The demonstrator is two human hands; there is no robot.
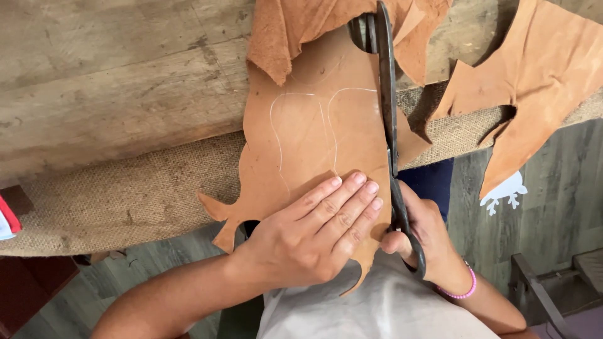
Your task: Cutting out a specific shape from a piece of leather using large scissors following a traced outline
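A tan leather sheet (314,132) with pale traced outlines lies over the edge of a wooden bench (113,81). My left hand (314,235) presses flat on the sheet's near part, fingers together beside the cut line. My right hand (427,242), with a pink bead bracelet on the wrist, grips the handles of large dark metal shears (386,107). Their long blades run up along the sheet's right side and are nearly closed.
Burlap cloth (125,188) covers the bench's front edge. More tan leather pieces lie at the top middle (295,25) and hang at the right (540,75). A dark stool (546,289) stands on the wooden floor at lower right. A red and white object (7,220) sits at far left.
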